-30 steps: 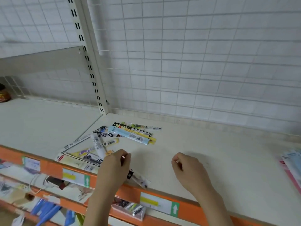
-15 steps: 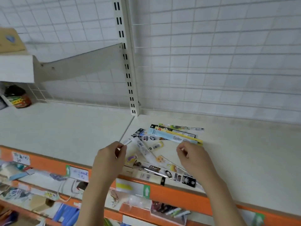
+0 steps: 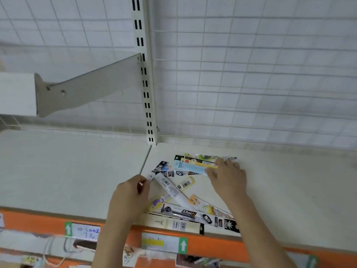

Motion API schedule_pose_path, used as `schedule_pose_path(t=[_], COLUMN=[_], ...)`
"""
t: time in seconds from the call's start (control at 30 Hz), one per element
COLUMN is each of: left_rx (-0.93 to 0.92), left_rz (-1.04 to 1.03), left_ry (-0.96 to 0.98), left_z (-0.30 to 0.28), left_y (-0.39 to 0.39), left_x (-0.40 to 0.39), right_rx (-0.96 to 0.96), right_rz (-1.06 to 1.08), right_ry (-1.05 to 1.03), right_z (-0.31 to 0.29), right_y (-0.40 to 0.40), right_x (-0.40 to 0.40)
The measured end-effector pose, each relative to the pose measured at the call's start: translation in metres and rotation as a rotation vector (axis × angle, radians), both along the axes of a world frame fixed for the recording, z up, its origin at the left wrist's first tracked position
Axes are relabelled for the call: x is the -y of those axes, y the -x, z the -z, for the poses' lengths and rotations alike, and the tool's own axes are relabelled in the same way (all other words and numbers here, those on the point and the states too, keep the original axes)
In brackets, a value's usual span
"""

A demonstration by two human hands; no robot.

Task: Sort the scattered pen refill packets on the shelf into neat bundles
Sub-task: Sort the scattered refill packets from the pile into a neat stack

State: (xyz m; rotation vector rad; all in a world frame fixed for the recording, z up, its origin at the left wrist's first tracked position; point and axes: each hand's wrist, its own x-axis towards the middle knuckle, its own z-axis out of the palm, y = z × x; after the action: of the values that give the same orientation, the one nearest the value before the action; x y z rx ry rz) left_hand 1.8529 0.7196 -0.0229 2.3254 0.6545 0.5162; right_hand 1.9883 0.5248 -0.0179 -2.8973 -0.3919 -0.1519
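Several long pen refill packets [image 3: 190, 209] lie scattered and crossing one another on the cream shelf [image 3: 280, 190]. A white packet [image 3: 170, 187] runs diagonally through the pile; my left hand [image 3: 131, 192] pinches its upper left end. At the back lies a light blue packet [image 3: 188, 167] among yellow and black ones; my right hand [image 3: 228, 176] rests with fingers spread on their right ends. Black-and-white packets [image 3: 220, 222] sit near the shelf's front edge.
A slotted white upright [image 3: 144, 84] and wire grid back panel [image 3: 251, 74] stand behind the pile. A shelf bracket [image 3: 83, 89] juts out at upper left. The orange front rail [image 3: 212, 246] carries price labels. Lower shelves with goods show below.
My right hand has moved back from the pile's right side onto the blue and yellow packets. My left hand stays pinched at the white packet's end. The view has shifted left.
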Motion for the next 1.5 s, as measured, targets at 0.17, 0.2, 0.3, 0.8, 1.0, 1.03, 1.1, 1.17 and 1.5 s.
schedule_pose_path(t=[0.17, 0.2, 0.3, 0.8, 1.0, 1.03, 1.1, 1.17, 1.5], left_rx=[0.009, 0.01, 0.02, 0.021, -0.041, -0.056, -0.109, -0.208, -0.417], left_rz=[-0.023, -0.037, -0.057, -0.078, -0.113, -0.12, -0.126, -0.116, -0.145], left_ry=[-0.016, -0.019, -0.006, -0.044, -0.044, -0.046, -0.059, -0.063, -0.205], left_z=[-0.003, -0.003, -0.002, -0.003, -0.002, -0.003, -0.002, 0.0, -0.001], left_y=[-0.011, -0.013, -0.018, -0.025, -0.023, -0.024, -0.028, -0.031, -0.045], left_x=[0.001, 0.001, -0.001, -0.013, -0.025, -0.026, -0.026, -0.025, -0.017], right_rx=[-0.108, -0.131, -0.211, -0.22, -0.203, -0.208, -0.206, -0.175, -0.064], right_rz=[-0.06, -0.078, -0.132, -0.144, -0.133, -0.144, -0.158, -0.167, -0.14], right_ry=[0.107, 0.131, 0.209, -0.034, -0.046, -0.039, -0.047, -0.051, -0.163], right_z=[-0.002, -0.004, -0.011, -0.023, -0.009, -0.008, -0.007, -0.008, -0.02], right_y=[-0.01, -0.012, -0.014, -0.041, -0.048, -0.048, -0.048, -0.049, -0.045], right_x=[0.005, 0.007, 0.014, 0.002, -0.014, -0.015, -0.016, -0.014, 0.017])
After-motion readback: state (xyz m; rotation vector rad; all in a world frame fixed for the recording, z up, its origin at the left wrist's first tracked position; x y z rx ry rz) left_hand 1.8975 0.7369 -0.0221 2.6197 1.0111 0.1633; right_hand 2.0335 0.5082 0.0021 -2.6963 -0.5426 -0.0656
